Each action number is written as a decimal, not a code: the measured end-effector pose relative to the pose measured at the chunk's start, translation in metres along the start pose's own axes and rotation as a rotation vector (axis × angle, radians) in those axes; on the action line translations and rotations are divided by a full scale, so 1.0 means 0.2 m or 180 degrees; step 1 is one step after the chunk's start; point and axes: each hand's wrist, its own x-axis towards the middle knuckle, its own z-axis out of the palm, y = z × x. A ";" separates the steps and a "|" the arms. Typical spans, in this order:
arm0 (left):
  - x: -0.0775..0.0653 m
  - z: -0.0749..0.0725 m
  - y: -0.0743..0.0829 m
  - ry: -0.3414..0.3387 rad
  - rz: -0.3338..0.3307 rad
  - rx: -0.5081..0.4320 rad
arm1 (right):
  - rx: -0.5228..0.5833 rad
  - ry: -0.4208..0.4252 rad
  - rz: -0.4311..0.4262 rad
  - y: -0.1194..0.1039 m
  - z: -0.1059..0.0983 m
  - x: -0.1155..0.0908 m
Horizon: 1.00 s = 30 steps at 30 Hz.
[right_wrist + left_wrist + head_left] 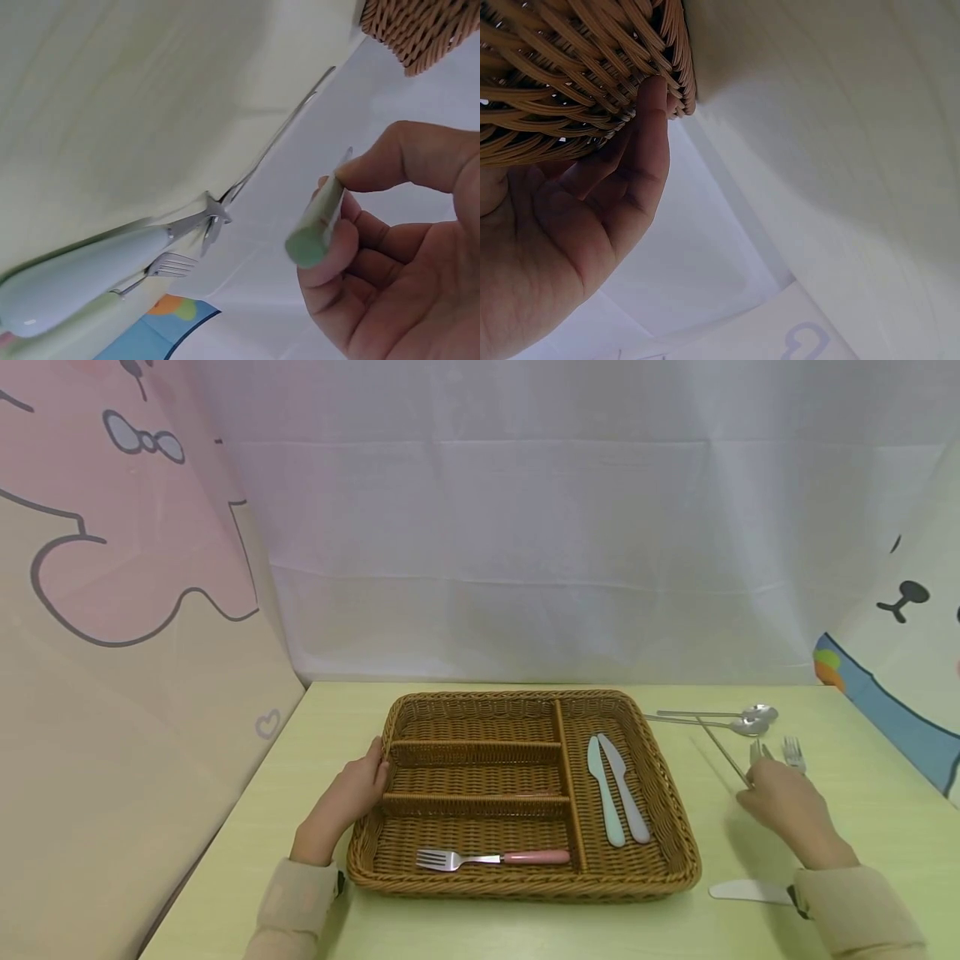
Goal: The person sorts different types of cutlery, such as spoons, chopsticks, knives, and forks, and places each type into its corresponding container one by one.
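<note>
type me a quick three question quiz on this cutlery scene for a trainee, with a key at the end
1. In the wicker basket, how many knives lie in the right-hand compartment?
2. True or false: the pink-handled fork lies in the front left compartment.
3. The right hand holds: (a) the wicker basket, (b) the pink-handled fork, (c) a green-handled utensil?

Key: 1. Two. 2. True. 3. c.

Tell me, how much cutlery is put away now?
Done, it seems: one fork and two knives lie in the basket. In hand: the right hand holds a green-handled piece, kind unclear. To go: two spoons, two more forks and a knife, on the table.
</note>
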 end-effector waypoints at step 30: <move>0.00 0.00 0.00 -0.0022 -0.0013 -0.0003 | -0.0025 0.0284 -0.0449 -0.35 -0.11 0.07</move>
